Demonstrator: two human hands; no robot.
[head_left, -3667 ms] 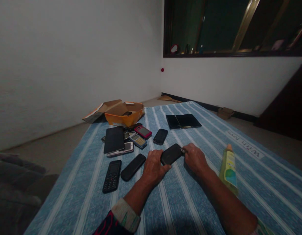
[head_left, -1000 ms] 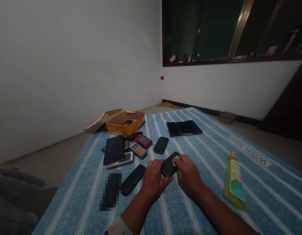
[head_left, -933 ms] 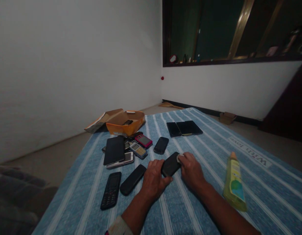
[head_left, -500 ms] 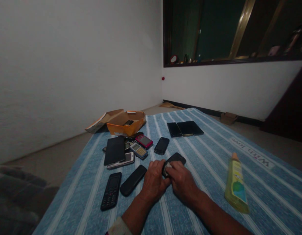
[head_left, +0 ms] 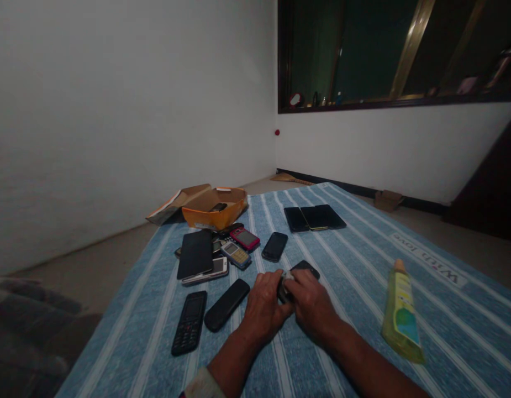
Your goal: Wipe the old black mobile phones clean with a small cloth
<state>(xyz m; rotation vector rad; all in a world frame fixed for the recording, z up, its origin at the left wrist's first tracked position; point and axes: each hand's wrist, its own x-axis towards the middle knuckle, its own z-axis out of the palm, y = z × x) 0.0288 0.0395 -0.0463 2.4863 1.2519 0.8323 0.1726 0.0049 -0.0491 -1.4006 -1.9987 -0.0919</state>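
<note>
My left hand [head_left: 264, 303] is closed around the near left end of a dark mobile phone [head_left: 307, 267] low over the striped cloth. Fingers of my right hand [head_left: 314, 298] pinch a small pale wad, perhaps cloth or tissue [head_left: 287, 280], and press it against that phone. Both hands cover much of the phone. Left of my left hand lie a black phone, face down [head_left: 227, 305], and a black keypad phone [head_left: 189, 323]. Just beyond my hands rests a dark smartphone [head_left: 274, 246].
A pile of old phones [head_left: 236, 254] sits left of centre, before an open orange box [head_left: 214, 218] with a phone inside. Several dark flat devices [head_left: 321, 216] lie farther back. A bottle of yellow liquid [head_left: 402, 318] is at right on the blue striped cloth [head_left: 346, 342].
Both hands have shifted slightly right with the phone. My right hand now covers more of it, and the pale wad has moved toward its upper left edge.
</note>
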